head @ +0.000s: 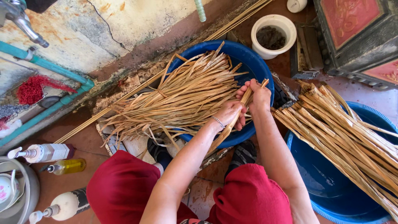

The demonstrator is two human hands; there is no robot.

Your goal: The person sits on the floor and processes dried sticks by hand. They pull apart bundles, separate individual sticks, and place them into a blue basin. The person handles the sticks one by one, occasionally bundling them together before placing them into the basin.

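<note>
Over the blue basin [260,66] at 12 o'clock, left hand [230,114] and right hand [259,96] each grip clamped on one dried leaf strip [238,114].

Both hands grip one dried leaf strip [238,114] over a blue basin [259,68]: the left hand [230,113] lower on it, the right hand [259,96] closed near its upper end. A loose heap of dried strips [182,97] fills that basin and spills leftward. To the right, a second bundle of strips [344,132] lies across another blue tub [327,182]. A white pot [273,35] stands beyond, pump bottles [45,152] at the left
</note>
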